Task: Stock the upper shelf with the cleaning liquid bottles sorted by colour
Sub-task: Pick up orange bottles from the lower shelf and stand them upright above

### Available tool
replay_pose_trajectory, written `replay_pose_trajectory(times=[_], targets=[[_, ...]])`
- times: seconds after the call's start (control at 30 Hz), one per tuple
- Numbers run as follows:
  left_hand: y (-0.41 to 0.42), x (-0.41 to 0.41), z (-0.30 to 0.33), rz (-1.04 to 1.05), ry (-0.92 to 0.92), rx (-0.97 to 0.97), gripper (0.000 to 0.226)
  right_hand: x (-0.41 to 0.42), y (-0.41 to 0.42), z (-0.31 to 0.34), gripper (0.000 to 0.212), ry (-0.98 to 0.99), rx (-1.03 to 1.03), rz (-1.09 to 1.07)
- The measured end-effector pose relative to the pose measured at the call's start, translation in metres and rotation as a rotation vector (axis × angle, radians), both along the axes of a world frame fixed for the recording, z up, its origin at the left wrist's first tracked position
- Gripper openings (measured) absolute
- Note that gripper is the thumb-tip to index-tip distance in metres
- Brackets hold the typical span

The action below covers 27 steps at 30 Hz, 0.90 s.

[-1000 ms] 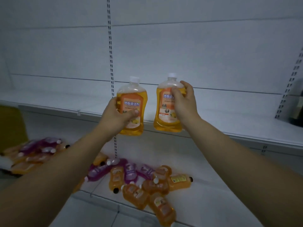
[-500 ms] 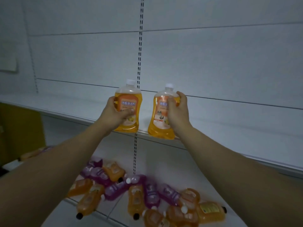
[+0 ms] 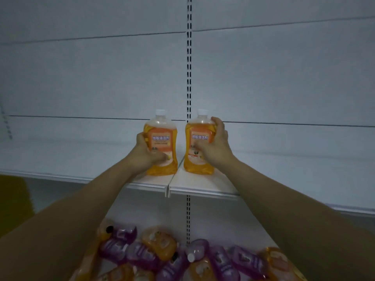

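Observation:
Two orange cleaning liquid bottles with white caps stand upright side by side on the white upper shelf (image 3: 203,185), either side of the shelf joint. My left hand (image 3: 146,155) grips the left orange bottle (image 3: 162,136) low on its left side. My right hand (image 3: 215,149) wraps the right orange bottle (image 3: 197,134) from the right. Both bottle bases rest on the shelf, labels facing me.
On the lower shelf lies a mixed pile of purple bottles (image 3: 142,254) and orange bottles (image 3: 160,242), on their sides. A slotted upright (image 3: 189,57) runs down the back panel. A yellow surface (image 3: 14,203) shows at the far left.
Both hands moved the two orange bottles forward and down onto the upper shelf; earlier they hung in the air in front of its edge. The camera view shifted up and left.

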<state>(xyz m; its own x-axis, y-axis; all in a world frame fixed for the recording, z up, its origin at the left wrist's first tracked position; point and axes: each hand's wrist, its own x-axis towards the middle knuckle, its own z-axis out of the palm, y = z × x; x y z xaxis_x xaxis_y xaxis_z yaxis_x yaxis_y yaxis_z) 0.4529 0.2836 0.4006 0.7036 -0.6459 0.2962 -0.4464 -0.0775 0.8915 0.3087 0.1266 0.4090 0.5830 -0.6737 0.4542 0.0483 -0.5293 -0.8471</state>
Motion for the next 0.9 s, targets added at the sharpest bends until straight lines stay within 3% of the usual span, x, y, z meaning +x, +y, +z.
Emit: replay_pose_trajectory(times=[0.13,0.27,0.4,0.6,0.9], targets=[[-0.011,0.029,0.004,-0.092,-0.097,0.128,0.086,0.030,-0.016,0.003,0.091,0.098,-0.081,0.012],[-0.030,0.046,0.007,-0.101,-0.171,0.123,0.076,0.055,-0.041,0.004,0.092,0.129,-0.136,0.020],[-0.053,0.065,0.007,-0.011,-0.153,0.083,0.083,0.081,-0.066,0.003,0.090,0.173,-0.203,-0.031],[-0.081,0.088,0.001,0.020,-0.142,0.035,0.072,0.106,-0.090,-0.001,0.091,0.195,-0.261,-0.128],[-0.095,0.123,0.003,-0.002,-0.227,0.203,0.072,0.115,-0.084,-0.004,0.084,0.281,-0.342,-0.206]])
